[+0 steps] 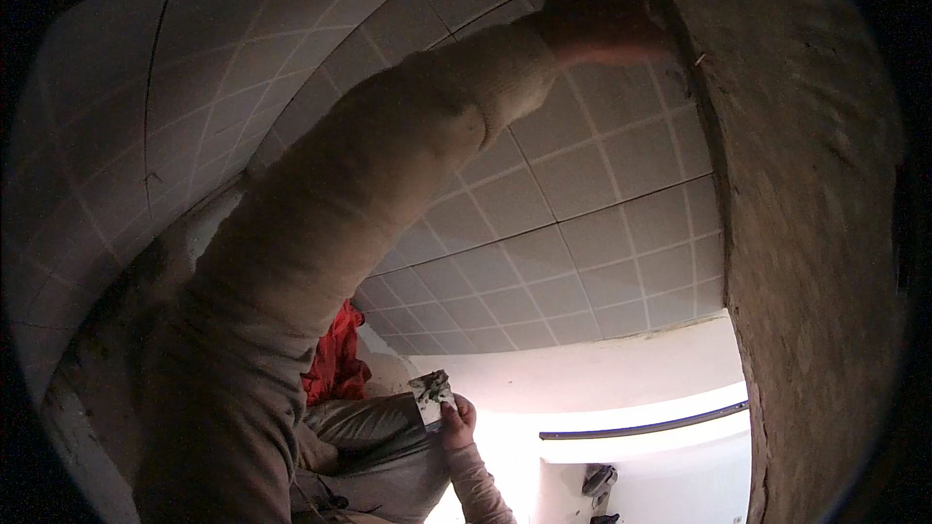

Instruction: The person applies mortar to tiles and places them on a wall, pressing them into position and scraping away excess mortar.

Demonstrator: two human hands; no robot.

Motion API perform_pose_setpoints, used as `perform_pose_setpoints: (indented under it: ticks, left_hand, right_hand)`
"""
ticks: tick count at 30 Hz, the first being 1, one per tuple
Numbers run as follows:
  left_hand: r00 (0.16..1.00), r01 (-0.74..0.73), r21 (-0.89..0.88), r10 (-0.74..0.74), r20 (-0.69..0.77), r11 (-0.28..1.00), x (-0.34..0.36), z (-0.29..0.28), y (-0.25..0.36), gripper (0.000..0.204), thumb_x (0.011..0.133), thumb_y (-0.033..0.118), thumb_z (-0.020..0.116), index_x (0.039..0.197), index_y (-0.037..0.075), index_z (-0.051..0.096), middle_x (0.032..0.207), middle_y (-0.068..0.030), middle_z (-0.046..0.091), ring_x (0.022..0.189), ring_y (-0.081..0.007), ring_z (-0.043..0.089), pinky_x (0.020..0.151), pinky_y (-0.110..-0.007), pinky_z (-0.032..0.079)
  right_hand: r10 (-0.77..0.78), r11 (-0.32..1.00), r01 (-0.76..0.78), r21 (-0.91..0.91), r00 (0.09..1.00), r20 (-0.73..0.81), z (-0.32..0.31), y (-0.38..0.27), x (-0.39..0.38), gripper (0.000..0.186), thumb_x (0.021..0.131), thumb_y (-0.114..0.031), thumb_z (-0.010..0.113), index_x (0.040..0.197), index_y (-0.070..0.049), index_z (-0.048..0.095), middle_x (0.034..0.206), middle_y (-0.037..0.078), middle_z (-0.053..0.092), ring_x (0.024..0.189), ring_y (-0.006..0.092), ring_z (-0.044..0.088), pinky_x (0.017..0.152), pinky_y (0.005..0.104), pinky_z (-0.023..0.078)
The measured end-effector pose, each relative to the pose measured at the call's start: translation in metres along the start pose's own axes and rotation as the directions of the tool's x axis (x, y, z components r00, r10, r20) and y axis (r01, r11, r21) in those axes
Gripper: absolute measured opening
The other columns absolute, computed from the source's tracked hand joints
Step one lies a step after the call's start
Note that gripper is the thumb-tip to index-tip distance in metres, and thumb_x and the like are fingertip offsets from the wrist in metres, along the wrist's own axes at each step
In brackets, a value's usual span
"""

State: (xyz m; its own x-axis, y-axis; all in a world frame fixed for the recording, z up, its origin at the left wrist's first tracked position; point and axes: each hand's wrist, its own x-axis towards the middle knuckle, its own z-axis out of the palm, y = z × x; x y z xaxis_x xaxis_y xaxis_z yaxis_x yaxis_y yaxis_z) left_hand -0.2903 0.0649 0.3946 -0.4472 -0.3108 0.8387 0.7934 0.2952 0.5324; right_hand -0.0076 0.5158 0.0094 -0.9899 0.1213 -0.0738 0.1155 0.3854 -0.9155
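Note:
My left arm in a beige sleeve stretches across the view from the lower left to the upper right. At its end my left hand is at the tiled wall, close to where the tiles meet a rough plastered edge. That hand is dark and blurred, and its fingers cannot be made out. Low in the middle, beside my leg in grey trousers, my right hand is closed on a small flat pale plate. Dark, wet-looking mortar is smeared over the plate's upper part.
More tiles cover the wall at the left. A rough brown plastered surface runs down the right side. Red cloth shows beside my leg. Beyond lie a bright opening with a dark bar and dark items against a white wall.

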Motion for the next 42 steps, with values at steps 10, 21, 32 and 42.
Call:
perform_pose_setpoints:
  ticks: [10, 21, 32, 42]
  left_hand:
    - [0.978, 0.035, -0.272, 0.024, 0.209, 0.962, -0.107, 0.012, 0.026, 0.057, 0.07, 0.0, 0.048, 0.127, 0.001, 0.051, 0.068, -0.0125, 0.064, 0.052, -0.0168, 0.06, 0.054, -0.031, 0.053]
    - [0.827, 0.311, 0.086, -0.314, 0.466, 0.946, -0.354, -0.035, 0.024, 0.064, 0.062, -0.008, 0.05, 0.124, 0.009, 0.057, 0.12, -0.0185, 0.044, 0.114, -0.0325, 0.045, 0.095, -0.042, 0.04]
    - [0.808, 0.211, 0.089, -0.225, 0.544, 0.973, -0.373, -0.013, 0.022, 0.053, 0.066, -0.003, 0.055, 0.117, 0.01, 0.062, 0.127, -0.0222, 0.042, 0.119, -0.0372, 0.041, 0.098, -0.044, 0.036]
    - [0.788, 0.26, 0.062, -0.249, 0.563, 0.964, -0.373, 0.004, 0.035, 0.052, 0.067, 0.004, 0.057, 0.119, 0.003, 0.058, 0.123, -0.0238, 0.043, 0.115, -0.0381, 0.043, 0.096, -0.045, 0.037]
  right_hand:
    - [0.106, 0.977, -0.114, 0.181, 0.993, 0.054, -0.014, -0.008, -0.012, 0.026, 0.086, -0.014, 0.059, 0.104, 0.005, 0.058, 0.093, 0.006, 0.064, 0.082, 0.0133, 0.059, 0.075, 0.027, 0.047]
    - [-0.019, 0.998, 0.02, 0.067, 1.0, -0.011, 0.091, -0.151, 0.01, 0.024, 0.092, -0.012, 0.052, 0.108, 0.004, 0.058, 0.09, 0.003, 0.063, 0.076, 0.008, 0.055, 0.068, 0.0209, 0.043]
    - [0.015, 0.996, -0.011, 0.09, 0.999, -0.044, 0.083, -0.181, 0.019, 0.022, 0.091, -0.013, 0.054, 0.106, 0.002, 0.059, 0.08, 0.003, 0.062, 0.059, 0.0065, 0.053, 0.049, 0.0216, 0.041]
    - [-0.028, 0.999, 0.028, 0.032, 1.0, 0.012, 0.073, -0.187, 0.021, 0.021, 0.091, -0.012, 0.053, 0.106, 0.002, 0.059, 0.077, 0.002, 0.062, 0.058, 0.0084, 0.056, 0.048, 0.0228, 0.042]
